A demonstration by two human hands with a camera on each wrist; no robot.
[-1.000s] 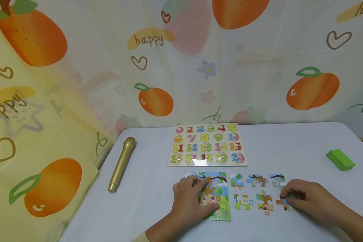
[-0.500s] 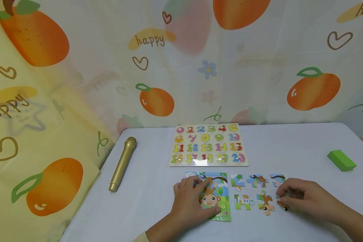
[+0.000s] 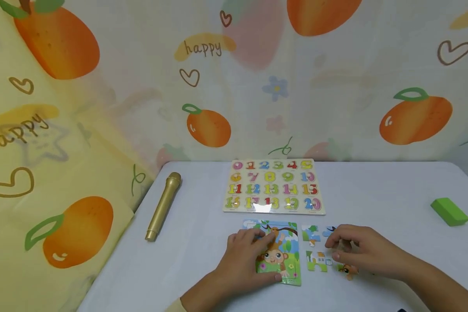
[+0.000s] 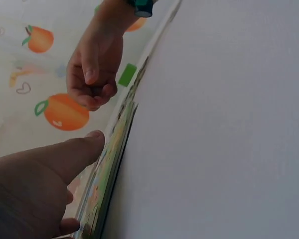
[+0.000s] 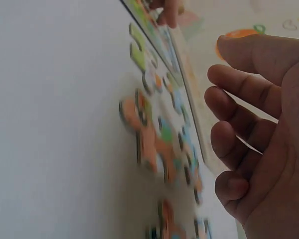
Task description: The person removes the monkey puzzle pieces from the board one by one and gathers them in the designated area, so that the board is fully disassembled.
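My left hand (image 3: 243, 262) rests on the left part of a monkey picture jigsaw board (image 3: 290, 249), its thumb lying across the lower edge. My right hand (image 3: 370, 251) hovers above the loose jigsaw pieces to the right of the board, hiding several in the head view. Beside the board lie a piece with a house (image 3: 316, 261) and a sky-and-tree piece (image 3: 310, 232). A brown piece with an eye (image 3: 349, 271) shows below the right fingers. In the right wrist view the fingers (image 5: 231, 102) are loosely bent, apart from the pieces (image 5: 152, 149), with nothing between them.
Behind the jigsaw lies a number puzzle board (image 3: 273, 186). A gold microphone (image 3: 164, 206) is at the left of the white table (image 3: 203, 229), and a green block (image 3: 450, 211) at the right. A printed curtain (image 3: 335, 112) hangs behind.
My right hand has moved left from the rightmost jigsaw pieces to above the middle ones. My left hand stays on the board. The head view has shifted slightly.
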